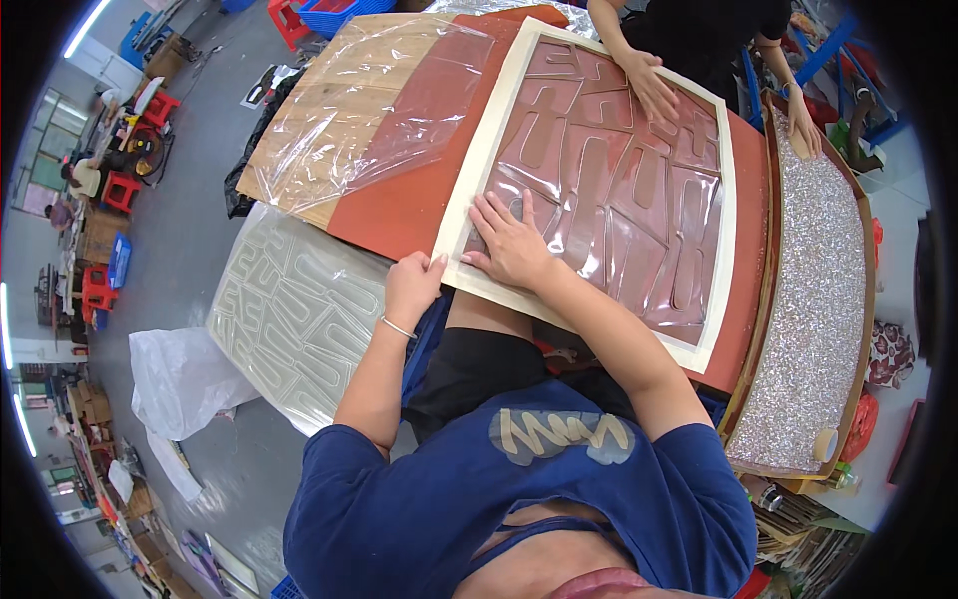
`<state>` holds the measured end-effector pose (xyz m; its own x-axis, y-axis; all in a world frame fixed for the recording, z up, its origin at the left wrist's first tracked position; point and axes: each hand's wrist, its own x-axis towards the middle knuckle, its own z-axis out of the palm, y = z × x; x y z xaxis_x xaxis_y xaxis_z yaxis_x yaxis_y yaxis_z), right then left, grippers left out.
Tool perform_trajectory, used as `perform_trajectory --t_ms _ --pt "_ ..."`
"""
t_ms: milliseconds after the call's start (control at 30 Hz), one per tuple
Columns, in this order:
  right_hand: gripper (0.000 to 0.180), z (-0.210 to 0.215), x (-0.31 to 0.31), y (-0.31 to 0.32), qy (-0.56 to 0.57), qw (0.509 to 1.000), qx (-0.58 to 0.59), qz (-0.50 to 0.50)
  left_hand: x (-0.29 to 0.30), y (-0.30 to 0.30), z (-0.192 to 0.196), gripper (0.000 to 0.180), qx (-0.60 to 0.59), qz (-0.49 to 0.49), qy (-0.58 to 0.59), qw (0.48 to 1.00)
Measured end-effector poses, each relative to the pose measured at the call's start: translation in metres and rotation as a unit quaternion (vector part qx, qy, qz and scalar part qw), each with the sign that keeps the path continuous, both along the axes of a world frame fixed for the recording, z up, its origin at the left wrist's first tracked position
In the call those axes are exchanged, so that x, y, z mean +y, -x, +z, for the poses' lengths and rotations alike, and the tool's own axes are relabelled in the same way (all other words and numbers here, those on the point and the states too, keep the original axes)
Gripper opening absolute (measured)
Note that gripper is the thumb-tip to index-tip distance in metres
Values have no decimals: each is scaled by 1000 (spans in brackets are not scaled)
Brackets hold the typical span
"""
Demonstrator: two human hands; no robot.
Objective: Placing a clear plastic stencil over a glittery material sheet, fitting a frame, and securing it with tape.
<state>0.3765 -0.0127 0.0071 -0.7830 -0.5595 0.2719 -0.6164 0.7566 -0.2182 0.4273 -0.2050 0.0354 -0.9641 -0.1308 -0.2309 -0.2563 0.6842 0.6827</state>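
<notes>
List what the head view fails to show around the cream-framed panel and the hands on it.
- Left hand: fingertips curl over the cream frame edge, so the grip underneath is hidden.
- Right hand: lies flat on the brown panel, covering the shapes beneath.
- Frame's near edge: partly hidden by the right forearm.
- Co-worker's hand: the body above is cut off by the picture's top edge.
- Clear plastic sheet: glare blurs the surface under it.

Cream-bordered sheet (469, 190) with reddish-brown centre, raised strip and block shapes under glossy clear film. Red-orange board (399, 205) below it, pale wood panel (319, 90) at far left edge. Clear plastic film (369, 110) over wood. Silver glitter panel (818, 299) in brown frame. Pale grey-white patterned sheet (289, 309), same strip shapes. Navy shirt (519, 499), grey zigzag print.
</notes>
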Motion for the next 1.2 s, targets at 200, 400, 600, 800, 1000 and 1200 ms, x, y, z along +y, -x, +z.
perform_trajectory --t_ms 200,400,600,800,1000,1200 --pt "76 24 -4 13 -83 995 -21 47 61 66 79 29 136 -215 164 953" --pt "64 9 -12 -1 61 997 46 8 126 174 3 68 276 -414 183 848" --pt "38 15 45 -1 97 990 3 104 118 186 -25 75 154 -352 234 893" --pt "58 28 178 76 67 949 151 -268 124 188 -27 59 194 -332 210 899" --pt "85 -3 150 87 -96 965 -37 -241 124 191 -31 54 191 -334 198 902" --pt "85 10 165 109 -80 964 -130 -220 123 192 -30 51 206 -329 201 899"
